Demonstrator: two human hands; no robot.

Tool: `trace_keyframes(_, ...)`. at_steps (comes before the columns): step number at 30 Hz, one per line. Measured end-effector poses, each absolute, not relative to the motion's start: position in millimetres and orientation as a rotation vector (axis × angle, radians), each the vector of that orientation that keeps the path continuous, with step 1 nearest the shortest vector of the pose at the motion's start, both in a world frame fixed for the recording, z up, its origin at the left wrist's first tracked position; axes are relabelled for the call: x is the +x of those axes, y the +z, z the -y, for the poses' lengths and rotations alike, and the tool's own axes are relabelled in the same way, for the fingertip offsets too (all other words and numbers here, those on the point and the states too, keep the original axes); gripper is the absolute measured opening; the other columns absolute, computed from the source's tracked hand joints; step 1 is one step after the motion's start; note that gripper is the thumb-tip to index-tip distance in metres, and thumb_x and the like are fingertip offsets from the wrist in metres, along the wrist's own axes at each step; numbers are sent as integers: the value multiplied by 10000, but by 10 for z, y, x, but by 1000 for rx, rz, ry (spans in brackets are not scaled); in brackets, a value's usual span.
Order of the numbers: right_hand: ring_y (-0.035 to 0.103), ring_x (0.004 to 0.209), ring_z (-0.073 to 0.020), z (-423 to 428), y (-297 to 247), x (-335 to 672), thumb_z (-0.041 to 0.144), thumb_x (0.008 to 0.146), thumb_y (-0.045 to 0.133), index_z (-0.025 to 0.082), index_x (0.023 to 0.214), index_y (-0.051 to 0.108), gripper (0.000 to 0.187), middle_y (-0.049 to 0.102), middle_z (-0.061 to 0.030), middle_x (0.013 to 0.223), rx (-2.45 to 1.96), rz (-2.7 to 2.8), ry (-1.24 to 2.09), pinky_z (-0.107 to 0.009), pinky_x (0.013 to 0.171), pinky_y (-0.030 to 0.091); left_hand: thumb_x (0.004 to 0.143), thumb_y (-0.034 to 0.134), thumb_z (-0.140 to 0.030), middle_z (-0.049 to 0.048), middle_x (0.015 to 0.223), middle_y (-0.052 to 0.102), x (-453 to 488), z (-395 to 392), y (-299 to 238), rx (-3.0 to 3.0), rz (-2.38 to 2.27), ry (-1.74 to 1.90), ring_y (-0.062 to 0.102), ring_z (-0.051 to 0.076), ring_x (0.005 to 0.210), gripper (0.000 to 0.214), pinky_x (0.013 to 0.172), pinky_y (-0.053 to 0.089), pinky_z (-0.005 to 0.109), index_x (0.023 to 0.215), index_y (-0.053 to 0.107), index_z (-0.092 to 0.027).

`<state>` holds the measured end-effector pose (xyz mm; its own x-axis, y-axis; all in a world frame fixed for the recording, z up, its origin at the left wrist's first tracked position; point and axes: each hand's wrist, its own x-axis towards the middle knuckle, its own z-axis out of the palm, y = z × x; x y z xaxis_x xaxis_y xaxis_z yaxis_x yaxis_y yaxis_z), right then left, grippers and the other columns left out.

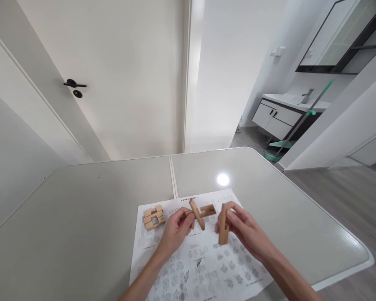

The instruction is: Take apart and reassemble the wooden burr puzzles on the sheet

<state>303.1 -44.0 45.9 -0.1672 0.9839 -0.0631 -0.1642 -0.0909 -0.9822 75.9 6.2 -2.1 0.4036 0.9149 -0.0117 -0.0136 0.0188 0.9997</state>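
My left hand is closed on two crossed wooden puzzle pieces, held above a printed sheet. One of the pieces stands tilted across the other, whose notched end points right. In my right hand is a single wooden puzzle piece, held upright between thumb and fingers. A small gap separates it from the crossed pieces. Left of my left hand, several more wooden puzzle pieces lie together on the sheet, with a square opening in their middle.
The sheet lies on a pale table with a seam down its middle and a rounded right edge. Beyond it is a white door with a black handle. A sink cabinet and a green broom show at the right.
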Motion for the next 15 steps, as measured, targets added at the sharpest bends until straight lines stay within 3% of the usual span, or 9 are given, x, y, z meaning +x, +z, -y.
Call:
trace_keyframes(4, 415, 368, -95, 303, 619, 3065, 647, 1009, 449, 244, 990, 523, 409, 544, 51, 601, -1071, 1099, 1545, -225, 385, 317, 969, 569, -543, -32, 666, 505, 730, -56, 38, 1320, -866, 833, 415, 110, 568, 379, 577, 365, 253, 842, 567, -186)
trace_keyframes(6, 304, 379, -61, 239, 701, 3086, 633, 1020, 442, 233, 970, 531, 412, 480, 66, 606, -1101, 1159, 1519, -212, 391, 229, 977, 551, -552, -26, 684, 492, 724, -52, 76, 1314, -849, 829, 417, 119, 597, 396, 591, 365, 256, 821, 561, -188)
trace_keyframes(9, 239, 494, -70, 169, 776, 3086, 616, 1007, 498, 210, 905, 558, 423, 358, 68, 653, -1148, 1258, 1457, -225, 458, 207, 993, 527, -547, -29, 702, 449, 727, -45, 119, 1304, -854, 853, 379, 122, 632, 412, 620, 348, 256, 782, 531, -193)
trace_keyframes(12, 244, 549, -95, 131, 747, 2992, 624, 988, 526, 212, 917, 586, 422, 321, 58, 679, -1195, 1296, 1420, -238, 487, 222, 995, 513, -557, -6, 776, 489, 734, -40, 101, 1230, -836, 881, 427, 140, 708, 412, 697, 393, 264, 802, 551, -195)
trace_keyframes(15, 300, 578, -110, 100, 622, 2804, 628, 957, 569, 215, 894, 583, 418, 375, 43, 693, -1180, 1314, 1360, -242, 504, 260, 954, 559, -593, 16, 836, 551, 738, -37, 21, 1053, -826, 882, 504, 169, 796, 399, 778, 453, 284, 878, 605, -204)
